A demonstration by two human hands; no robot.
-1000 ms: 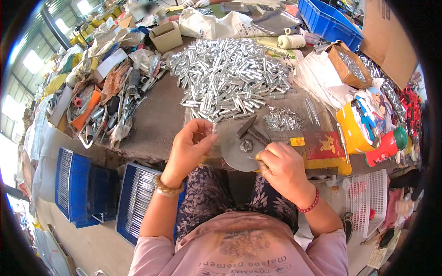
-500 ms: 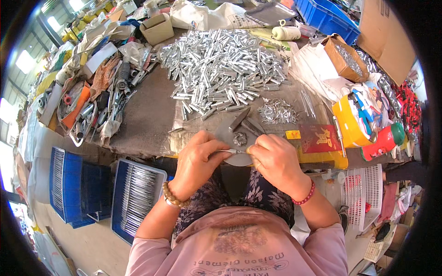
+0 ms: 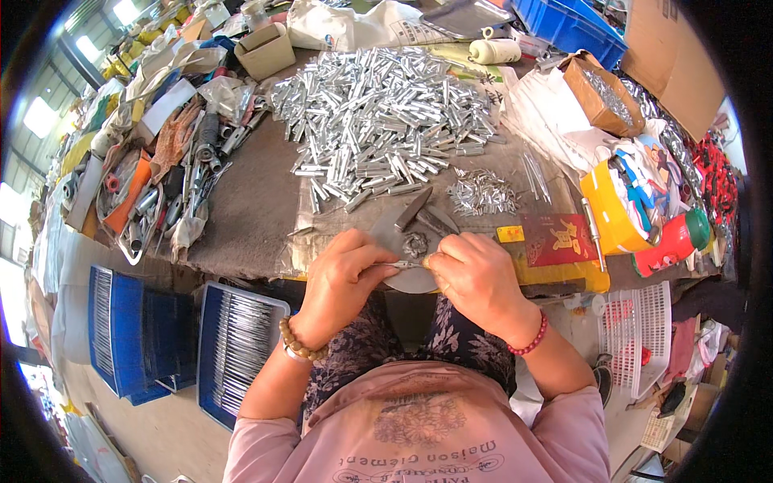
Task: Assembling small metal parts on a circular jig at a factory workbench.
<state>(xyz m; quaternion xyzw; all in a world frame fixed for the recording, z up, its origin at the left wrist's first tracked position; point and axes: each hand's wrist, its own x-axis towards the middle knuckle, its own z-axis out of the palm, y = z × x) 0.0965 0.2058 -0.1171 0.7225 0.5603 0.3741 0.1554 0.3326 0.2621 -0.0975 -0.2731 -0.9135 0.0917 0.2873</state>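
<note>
Both hands work close together over a round grey metal plate (image 3: 414, 281) at the table's near edge. My left hand (image 3: 341, 270) pinches a small silvery metal tube (image 3: 402, 264) between thumb and fingers, pointing right. Facing it, my right hand (image 3: 477, 275) is closed in a pinch at the tube's other end; what its fingertips hold is too small to make out. Just beyond, on the plate, lie a small clump of metal bits (image 3: 415, 244) and a dark hammer-like tool (image 3: 414, 208). A large heap of silvery tubes (image 3: 386, 121) covers the table's far middle.
Right of the heap lies a small pile of metal pins (image 3: 483, 193), with thin rods (image 3: 536, 177) beside it. A red card (image 3: 557, 239) and yellow box (image 3: 616, 205) are at right. Tools (image 3: 161, 197) crowd the left. Blue crates (image 3: 208, 338) of rods stand below the table.
The view has shifted slightly. My hands have drawn a little closer together, and less of the tube shows between them.
</note>
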